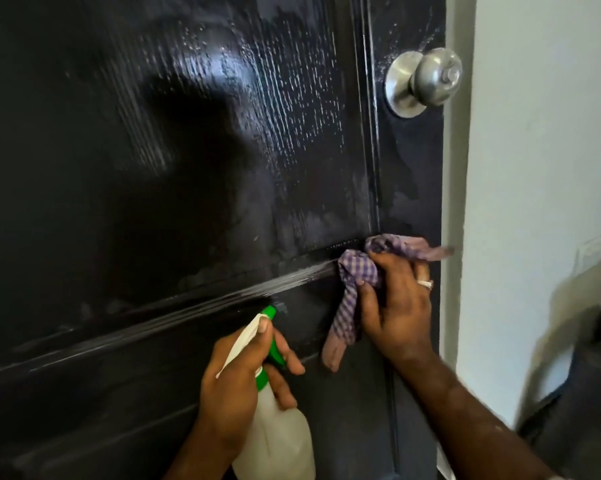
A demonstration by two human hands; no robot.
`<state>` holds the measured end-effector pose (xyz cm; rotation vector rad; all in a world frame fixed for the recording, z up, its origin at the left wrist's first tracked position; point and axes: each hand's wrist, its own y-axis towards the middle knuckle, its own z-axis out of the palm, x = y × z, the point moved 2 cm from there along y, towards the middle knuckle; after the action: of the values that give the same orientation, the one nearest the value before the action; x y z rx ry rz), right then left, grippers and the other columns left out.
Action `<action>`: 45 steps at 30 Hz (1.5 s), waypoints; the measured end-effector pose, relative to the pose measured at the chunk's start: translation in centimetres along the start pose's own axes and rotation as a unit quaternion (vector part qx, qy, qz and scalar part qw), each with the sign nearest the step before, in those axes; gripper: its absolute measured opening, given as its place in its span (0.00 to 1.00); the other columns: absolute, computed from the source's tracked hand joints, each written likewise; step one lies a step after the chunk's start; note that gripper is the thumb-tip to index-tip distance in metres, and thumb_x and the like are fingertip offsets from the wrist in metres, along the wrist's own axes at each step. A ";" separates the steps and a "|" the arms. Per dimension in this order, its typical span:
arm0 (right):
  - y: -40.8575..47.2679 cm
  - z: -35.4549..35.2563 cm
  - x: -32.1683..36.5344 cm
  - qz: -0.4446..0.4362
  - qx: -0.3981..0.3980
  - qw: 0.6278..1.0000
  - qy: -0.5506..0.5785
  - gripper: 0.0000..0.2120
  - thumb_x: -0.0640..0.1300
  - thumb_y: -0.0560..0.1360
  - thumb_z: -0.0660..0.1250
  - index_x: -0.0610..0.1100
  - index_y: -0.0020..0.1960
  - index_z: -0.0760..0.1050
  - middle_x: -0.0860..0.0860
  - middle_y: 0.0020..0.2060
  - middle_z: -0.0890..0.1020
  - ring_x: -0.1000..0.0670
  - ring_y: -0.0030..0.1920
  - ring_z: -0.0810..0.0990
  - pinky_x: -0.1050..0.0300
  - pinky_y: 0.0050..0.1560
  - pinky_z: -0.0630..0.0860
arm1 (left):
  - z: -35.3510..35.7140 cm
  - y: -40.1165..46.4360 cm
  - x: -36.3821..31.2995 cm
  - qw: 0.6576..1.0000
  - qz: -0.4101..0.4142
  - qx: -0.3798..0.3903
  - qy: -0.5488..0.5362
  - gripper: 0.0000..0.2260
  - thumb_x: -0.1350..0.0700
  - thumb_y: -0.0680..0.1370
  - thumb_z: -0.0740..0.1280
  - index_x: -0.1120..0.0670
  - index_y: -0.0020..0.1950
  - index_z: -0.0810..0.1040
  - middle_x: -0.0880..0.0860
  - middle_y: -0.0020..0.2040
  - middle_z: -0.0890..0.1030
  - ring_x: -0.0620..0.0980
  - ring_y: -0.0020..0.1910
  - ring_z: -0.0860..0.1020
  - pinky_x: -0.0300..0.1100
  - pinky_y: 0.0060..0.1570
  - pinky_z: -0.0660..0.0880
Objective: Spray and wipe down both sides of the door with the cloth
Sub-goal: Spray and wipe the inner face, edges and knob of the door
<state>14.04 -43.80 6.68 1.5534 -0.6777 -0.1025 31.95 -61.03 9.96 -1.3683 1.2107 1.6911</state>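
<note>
We observe the black door (153,168) filling most of the head view, its grained panel streaked with wet droplets and smeared patches above and to the left of our right hand (394,306). The right hand presses a purple-and-white checked cloth (357,271) against the door at the corner where the raised horizontal moulding meets the vertical stile; fingers are curled round the bunched upper part of the cloth, and a loose tail hangs down just left of the palm, lying on the door face. A ring (425,284) shows on one finger of this hand. The round metal doorknob (427,81) sits well above the right hand, near the door's free edge. Our left hand (243,379) is below and to the left of the right hand, apart from it, and grips the neck of a spray bottle (274,441): thumb laid along the white top of the spray head, fingers wrapped under the green trigger. The green nozzle (268,311) points up toward the door, just above the left thumb and close to the moulding; whether it touches the surface we cannot tell. The translucent bottle body hangs below the left hand. A pale wall (534,168) stands to the right of the right hand, beyond the door edge
</note>
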 end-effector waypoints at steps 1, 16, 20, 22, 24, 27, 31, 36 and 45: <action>0.9 0.1 0.2 -0.013 0.003 1.000 0.004 0.18 0.40 0.78 0.71 0.38 0.67 0.81 0.40 0.65 0.81 0.33 0.64 0.79 0.39 0.69 0.74 | -0.2 0.0 -0.1 1.000 -0.001 0.002 0.001 0.23 0.41 0.77 0.63 0.60 0.39 0.81 0.70 0.39 0.82 0.60 0.23 0.75 0.45 0.26 0.74; 1.4 -1.0 0.4 0.006 0.029 0.999 -0.032 0.17 0.44 0.78 0.70 0.41 0.66 0.80 0.43 0.57 0.84 0.37 0.56 0.77 0.38 0.58 0.77 | -0.4 1.2 -1.5 1.000 -0.003 -0.001 0.000 0.23 0.42 0.79 0.63 0.63 0.42 0.80 0.68 0.40 0.84 0.61 0.24 0.76 0.45 0.28 0.76; 5.4 -1.8 1.1 -0.015 0.038 0.998 -0.038 0.16 0.41 0.75 0.70 0.43 0.62 0.81 0.44 0.54 0.83 0.40 0.56 0.75 0.43 0.54 0.75 | 0.0 1.3 -2.1 1.000 -0.011 0.001 0.006 0.24 0.41 0.78 0.63 0.63 0.43 0.80 0.68 0.41 0.84 0.60 0.25 0.77 0.46 0.30 0.77; 9.7 -1.3 2.0 -0.012 0.005 1.000 -0.021 0.16 0.38 0.75 0.71 0.42 0.62 0.81 0.43 0.54 0.83 0.40 0.56 0.76 0.45 0.55 0.74 | 0.2 1.4 -2.7 1.000 -0.008 0.003 -0.002 0.23 0.41 0.79 0.63 0.62 0.43 0.80 0.69 0.41 0.84 0.60 0.25 0.77 0.45 0.30 0.76; 12.2 -0.9 2.6 0.004 -0.025 1.000 -0.001 0.15 0.35 0.75 0.71 0.42 0.61 0.81 0.42 0.54 0.82 0.40 0.55 0.77 0.49 0.54 0.73 | 0.2 1.6 -2.9 1.000 -0.003 0.002 -0.007 0.23 0.41 0.79 0.63 0.62 0.43 0.79 0.69 0.41 0.84 0.60 0.24 0.77 0.45 0.29 0.76; 8.5 -0.9 1.5 0.008 0.002 1.000 0.003 0.12 0.37 0.76 0.68 0.41 0.60 0.80 0.43 0.52 0.81 0.39 0.53 0.78 0.45 0.52 0.76 | 0.1 1.5 -2.8 1.000 -0.004 -0.006 -0.005 0.24 0.40 0.78 0.63 0.62 0.44 0.79 0.69 0.41 0.84 0.60 0.24 0.77 0.45 0.29 0.76; 2.7 -1.9 0.0 -0.005 0.094 0.996 -0.005 0.15 0.40 0.76 0.69 0.44 0.63 0.79 0.45 0.54 0.83 0.42 0.54 0.78 0.46 0.54 0.78 | 0.5 1.4 -2.5 1.000 -0.029 -0.006 0.000 0.25 0.39 0.77 0.66 0.63 0.45 0.79 0.69 0.41 0.84 0.60 0.26 0.77 0.45 0.30 0.75; 9.3 -1.3 2.0 0.057 -0.052 0.996 0.046 0.12 0.36 0.77 0.75 0.40 0.60 0.80 0.43 0.53 0.84 0.44 0.53 0.79 0.52 0.54 0.73 | 1.0 1.5 -2.1 0.997 -0.067 -0.005 0.035 0.20 0.44 0.80 0.70 0.58 0.36 0.79 0.63 0.30 0.76 0.63 0.33 0.82 0.43 0.30 0.75; 2.4 3.4 4.1 0.076 -0.079 0.993 0.046 0.20 0.47 0.84 0.66 0.40 0.73 0.76 0.39 0.67 0.76 0.36 0.67 0.77 0.39 0.70 0.74 | -2.5 1.2 -2.0 0.996 -0.069 -0.057 0.006 0.17 0.53 0.81 0.69 0.70 0.50 0.78 0.68 0.32 0.79 0.69 0.37 0.84 0.53 0.42 0.83</action>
<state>14.94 -48.60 9.90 1.3431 -0.6960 0.0279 32.35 -63.63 12.13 -1.4963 1.0160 1.6780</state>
